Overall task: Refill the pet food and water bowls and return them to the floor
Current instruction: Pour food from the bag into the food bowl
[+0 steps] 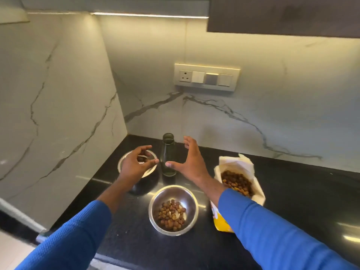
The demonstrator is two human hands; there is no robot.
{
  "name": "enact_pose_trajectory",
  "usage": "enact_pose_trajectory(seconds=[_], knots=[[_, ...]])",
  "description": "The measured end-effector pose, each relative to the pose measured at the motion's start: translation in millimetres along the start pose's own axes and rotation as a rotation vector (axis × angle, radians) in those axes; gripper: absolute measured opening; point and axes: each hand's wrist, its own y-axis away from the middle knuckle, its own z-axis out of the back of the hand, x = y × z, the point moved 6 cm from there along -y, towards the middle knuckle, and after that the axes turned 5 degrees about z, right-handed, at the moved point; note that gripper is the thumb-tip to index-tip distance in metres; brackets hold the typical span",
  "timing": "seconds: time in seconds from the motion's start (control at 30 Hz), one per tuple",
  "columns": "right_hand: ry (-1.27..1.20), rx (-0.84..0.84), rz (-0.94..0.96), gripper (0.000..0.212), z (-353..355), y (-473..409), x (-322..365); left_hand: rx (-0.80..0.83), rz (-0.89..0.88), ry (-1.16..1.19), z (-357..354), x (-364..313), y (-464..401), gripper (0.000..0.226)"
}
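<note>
Two steel bowls stand on the black counter. The near bowl (pixel 173 209) holds brown kibble. The far bowl (pixel 124 159) lies mostly under my left hand (pixel 136 164), which hovers over it with fingers apart; a few kibble pieces show inside. A clear uncapped bottle (pixel 168 154) stands upright between my hands. My right hand (pixel 191 162) is spread wide just right of the bottle, thumb near its lower part, not gripping it. An open kibble bag (pixel 238 182) stands at the right, partly behind my right sleeve.
Marble walls meet in a corner behind the counter (pixel 302 191). A socket and switch panel (pixel 206 76) is on the back wall. A dark cabinet (pixel 282 14) hangs overhead at the right. The counter's edge runs along the lower left.
</note>
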Motion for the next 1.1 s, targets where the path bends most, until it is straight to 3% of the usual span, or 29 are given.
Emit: enact_pose_trajectory(seconds=[0.2,0.43,0.6,0.8,0.97,1.1], knots=[[0.095,-0.119,0.039,0.105,60,77,9,0.339,-0.097,0.014,-82,-31,39,0.06],[0.258,-0.34,-0.115,0.096,114,154,-21,0.673,-0.119,-0.066,-176,-31,83,0.118],[0.323,-0.493,-0.175,0.11,126,198,-48,0.735,-0.212,-0.097,-213,-29,90,0.101],[0.057,-0.387,-0.455,0.143,110,220,-120,0.798,-0.159,-0.096,-235,-23,80,0.113],[-0.173,-0.221,-0.431,0.13,95,199,-168,0.834,-0.087,-0.161,-247,-14,59,0.123],[-0.189,-0.116,-0.349,0.132,91,180,-188,0.823,-0.082,-0.173,-255,-15,46,0.128]])
